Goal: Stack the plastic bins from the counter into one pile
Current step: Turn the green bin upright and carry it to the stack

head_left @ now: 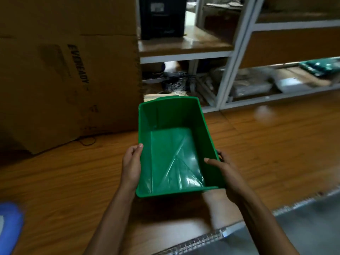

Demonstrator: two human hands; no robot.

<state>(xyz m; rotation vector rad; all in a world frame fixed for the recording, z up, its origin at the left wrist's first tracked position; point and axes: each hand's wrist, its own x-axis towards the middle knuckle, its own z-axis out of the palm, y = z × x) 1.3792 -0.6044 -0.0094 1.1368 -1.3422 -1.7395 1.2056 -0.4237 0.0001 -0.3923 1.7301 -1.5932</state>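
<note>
An empty green plastic bin (171, 144) is held above the wooden counter (73, 177), open side up, in the middle of the head view. My left hand (131, 165) grips its left wall near the front, thumb on the rim. My right hand (223, 169) grips the right wall, thumb inside and fingers curled round the outside. Something shiny, like a clear film, lies on the bin's floor. No other bin is clearly in view.
A large cardboard box (70, 74) stands at the left back of the counter. White shelving (233, 57) with clutter runs behind and to the right. A blue object (9, 225) lies at the lower left edge. A grey ribbed sheet (276, 227) sits at lower right.
</note>
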